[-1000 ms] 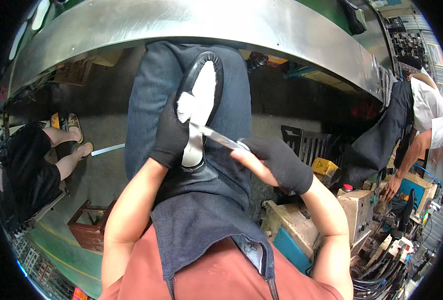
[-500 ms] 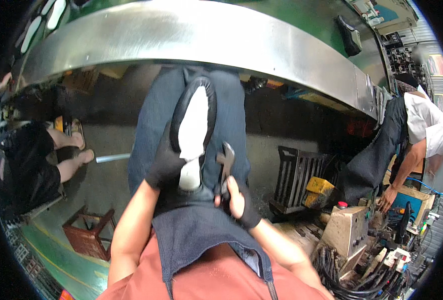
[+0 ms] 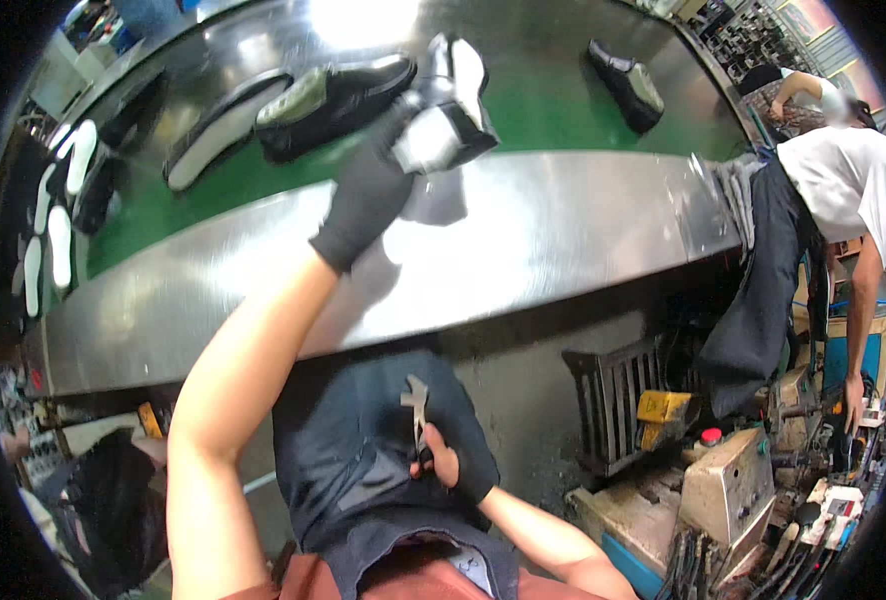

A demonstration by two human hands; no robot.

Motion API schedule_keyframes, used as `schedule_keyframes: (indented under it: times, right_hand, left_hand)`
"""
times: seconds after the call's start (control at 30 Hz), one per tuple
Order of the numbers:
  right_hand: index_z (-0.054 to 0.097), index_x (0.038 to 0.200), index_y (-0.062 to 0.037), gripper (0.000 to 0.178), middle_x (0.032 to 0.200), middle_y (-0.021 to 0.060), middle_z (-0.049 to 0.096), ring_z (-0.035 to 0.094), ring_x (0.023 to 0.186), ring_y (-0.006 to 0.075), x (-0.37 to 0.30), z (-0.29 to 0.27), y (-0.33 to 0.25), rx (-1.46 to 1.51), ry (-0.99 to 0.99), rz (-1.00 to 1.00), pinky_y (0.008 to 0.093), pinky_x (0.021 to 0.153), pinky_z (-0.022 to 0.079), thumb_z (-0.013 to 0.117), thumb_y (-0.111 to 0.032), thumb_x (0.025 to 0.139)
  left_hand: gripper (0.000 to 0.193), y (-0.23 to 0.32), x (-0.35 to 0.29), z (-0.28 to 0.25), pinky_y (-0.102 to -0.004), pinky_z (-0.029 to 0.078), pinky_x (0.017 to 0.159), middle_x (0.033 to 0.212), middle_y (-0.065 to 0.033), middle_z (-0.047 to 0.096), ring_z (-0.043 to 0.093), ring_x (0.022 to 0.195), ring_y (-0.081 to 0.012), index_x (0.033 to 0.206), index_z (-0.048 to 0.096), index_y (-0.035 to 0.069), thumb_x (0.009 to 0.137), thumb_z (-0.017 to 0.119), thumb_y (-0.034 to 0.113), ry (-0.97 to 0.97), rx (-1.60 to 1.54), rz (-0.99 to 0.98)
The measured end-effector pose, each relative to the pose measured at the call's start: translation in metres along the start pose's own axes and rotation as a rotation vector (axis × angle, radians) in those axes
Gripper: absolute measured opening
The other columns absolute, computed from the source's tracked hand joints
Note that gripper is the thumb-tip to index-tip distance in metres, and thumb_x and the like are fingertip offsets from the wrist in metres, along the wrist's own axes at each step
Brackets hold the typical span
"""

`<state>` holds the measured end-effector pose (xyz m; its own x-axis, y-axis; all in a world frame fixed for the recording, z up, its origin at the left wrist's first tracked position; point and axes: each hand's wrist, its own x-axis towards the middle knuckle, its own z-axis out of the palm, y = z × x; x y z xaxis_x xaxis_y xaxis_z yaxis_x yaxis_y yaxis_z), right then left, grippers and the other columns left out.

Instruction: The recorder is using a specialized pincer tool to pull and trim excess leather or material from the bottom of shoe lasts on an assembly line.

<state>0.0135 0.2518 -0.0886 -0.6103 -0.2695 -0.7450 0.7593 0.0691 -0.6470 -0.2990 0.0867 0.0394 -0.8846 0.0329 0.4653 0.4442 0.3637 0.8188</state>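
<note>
Reaching over the silver-and-green table (image 3: 563, 210), your black-gloved left hand (image 3: 378, 185) grips a glossy black shoe with a white underside (image 3: 433, 143), extending away from you; your black-gloved right hand (image 3: 455, 468) wraps a grey metal tool with a notched head (image 3: 416, 398) above your dark-blue-clad lap (image 3: 333, 420).

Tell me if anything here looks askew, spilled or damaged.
Nothing looks clearly spilled or damaged. A black shoe with a grey-green panel lies alone on the right of the flat green surface, apart from the other shoes, which seems mildly odd. The black-and-white shoe in the black-gloved left hand is too blurred to judge.
</note>
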Motion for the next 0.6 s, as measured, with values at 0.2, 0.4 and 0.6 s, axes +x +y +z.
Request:
schedule_keyframes:
  times: [0.2,0.4,0.6]
  right_hand:
    - [0.064,0.085,-0.0017,0.069,0.064,0.0075,0.064,0.059,0.056,0.0159,0.045,-0.003,-0.008,0.135,-0.144,0.156,0.0298,0.063,0.05,0.024,-0.054,0.102]
    - [0.064,0.094,0.0003,0.069,0.068,0.0129,0.065,0.063,0.062,0.0228,0.045,-0.002,-0.007,0.131,-0.159,0.198,0.0338,0.068,0.054,0.029,-0.059,0.098]
    - [0.064,0.105,-0.0024,0.065,0.071,0.0145,0.067,0.066,0.065,0.0242,0.04,-0.002,-0.006,0.165,-0.108,0.242,0.0332,0.071,0.054,0.036,-0.061,0.096]
  left_hand:
    - [0.032,-0.03,0.028,-0.055,-0.0411,0.045,0.092,0.1,-0.0106,0.064,0.058,0.104,-0.0312,0.098,0.065,0.01,0.077,0.073,0.033,-0.543,0.533,0.465]
    - [0.063,-0.106,0.052,-0.105,-0.0451,0.048,0.088,0.108,-0.0225,0.062,0.06,0.102,-0.0394,0.117,0.057,-0.002,0.073,0.074,0.04,0.153,0.758,-0.1]
    - [0.07,-0.082,0.027,-0.071,-0.0433,0.048,0.088,0.106,-0.0211,0.063,0.061,0.101,-0.036,0.119,0.055,-0.003,0.068,0.082,0.037,0.046,0.472,-0.265]
